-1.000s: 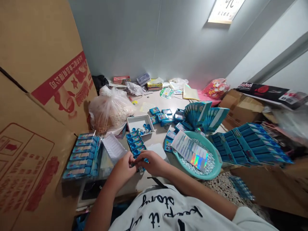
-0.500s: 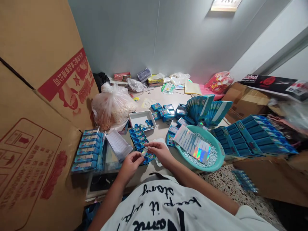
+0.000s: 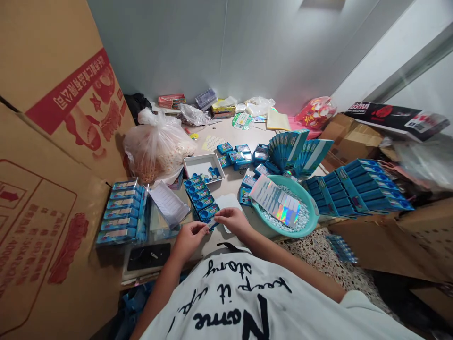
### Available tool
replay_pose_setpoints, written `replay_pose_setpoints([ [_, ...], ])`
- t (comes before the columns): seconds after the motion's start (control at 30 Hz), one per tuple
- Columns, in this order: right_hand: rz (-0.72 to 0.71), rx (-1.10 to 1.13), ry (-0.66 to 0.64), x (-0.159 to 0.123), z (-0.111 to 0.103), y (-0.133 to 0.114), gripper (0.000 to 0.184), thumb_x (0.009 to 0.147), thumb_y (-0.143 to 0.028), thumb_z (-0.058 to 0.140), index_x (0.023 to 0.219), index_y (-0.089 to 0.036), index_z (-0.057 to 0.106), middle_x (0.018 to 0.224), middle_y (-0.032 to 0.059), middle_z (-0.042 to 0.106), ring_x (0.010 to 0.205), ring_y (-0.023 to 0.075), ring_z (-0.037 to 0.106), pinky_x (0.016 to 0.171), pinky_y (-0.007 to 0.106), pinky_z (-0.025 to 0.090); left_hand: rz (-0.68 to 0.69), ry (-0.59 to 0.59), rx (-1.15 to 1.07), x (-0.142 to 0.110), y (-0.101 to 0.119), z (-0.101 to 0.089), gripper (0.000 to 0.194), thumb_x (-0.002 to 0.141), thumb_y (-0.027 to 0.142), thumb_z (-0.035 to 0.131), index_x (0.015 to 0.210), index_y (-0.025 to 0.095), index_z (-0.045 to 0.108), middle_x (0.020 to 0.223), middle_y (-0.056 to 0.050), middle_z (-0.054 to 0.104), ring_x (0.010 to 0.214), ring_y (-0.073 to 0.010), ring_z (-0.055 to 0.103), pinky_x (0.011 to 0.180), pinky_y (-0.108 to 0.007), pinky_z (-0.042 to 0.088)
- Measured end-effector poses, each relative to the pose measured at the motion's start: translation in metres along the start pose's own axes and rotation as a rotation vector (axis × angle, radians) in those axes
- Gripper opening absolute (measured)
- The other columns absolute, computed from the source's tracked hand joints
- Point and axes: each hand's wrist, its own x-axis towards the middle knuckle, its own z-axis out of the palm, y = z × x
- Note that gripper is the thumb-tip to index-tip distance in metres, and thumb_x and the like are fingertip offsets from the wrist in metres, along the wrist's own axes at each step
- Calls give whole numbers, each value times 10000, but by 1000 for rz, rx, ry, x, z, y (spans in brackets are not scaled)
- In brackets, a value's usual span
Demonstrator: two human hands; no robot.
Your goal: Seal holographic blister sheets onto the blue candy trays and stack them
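Observation:
My left hand [image 3: 191, 238] and my right hand [image 3: 232, 221] are close together at the near end of a row of blue boxes [image 3: 201, 196]. Both are closed in a pinch, with a small shiny sticker [image 3: 211, 223] between their fingertips. The boxes have round recesses on top, and the nearest one is partly hidden by the fingers. To the right, a holographic sticker sheet [image 3: 275, 200] lies across a turquoise basin [image 3: 313, 222] filled with small pale pellets. Behind the row stands a white tray [image 3: 198, 163] with small blue round pieces in it.
Several blue packs [image 3: 120, 212] stand at the left beside a folded white paper [image 3: 169, 203]. A tied plastic bag [image 3: 159, 141] sits behind them. Large cardboard cartons [image 3: 53, 212] close off the left side. Stacked blue boxes [image 3: 357, 189] fill the right.
The view has shifted a little, so the scene sits further left and higher. Both hands stay pinched together, the sticker now lower at the near end of the row.

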Motion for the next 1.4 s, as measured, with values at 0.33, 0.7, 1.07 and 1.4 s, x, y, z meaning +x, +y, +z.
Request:
replay_pose_setpoints([
  [0.33, -149, -385, 171, 5, 9, 15, 90, 750, -268, 749, 803, -202, 779, 1128, 117, 609, 1156, 274, 554, 1031, 412, 401, -74, 1, 12, 4, -3, -12, 428, 748, 451, 722, 1033, 174, 563, 761, -72, 747, 795, -237, 714, 734, -329, 487],
  [0.7, -183, -400, 138, 5, 10, 23, 44, 789, -222, 701, 762, -190, 717, 1109, 101, 598, 1139, 245, 579, 1027, 381, 417, -59, -68, -7, 11, -26, -16, 504, 777, 470, 700, 1149, 195, 502, 752, -25, 722, 799, -202, 691, 747, -299, 474],
  [1.07, -209, -481, 118, 11, 9, 27, 46, 785, -237, 701, 751, -207, 705, 1077, 68, 555, 1041, 221, 597, 978, 366, 446, 18, -22, -18, 28, -60, -13, 463, 694, 519, 721, 713, 217, 370, 602, 74, 493, 566, -96, 488, 571, -212, 359],
  [1.4, -350, -450, 78, 21, -5, 38, 214, 772, -292, 675, 943, -233, 560, 964, 22, 633, 825, 190, 650, 734, 318, 514, -26, 241, 150, 35, -110, -22, 443, 625, 473, 752, 567, 205, 404, 551, 68, 340, 565, -103, 309, 543, -244, 227],
])
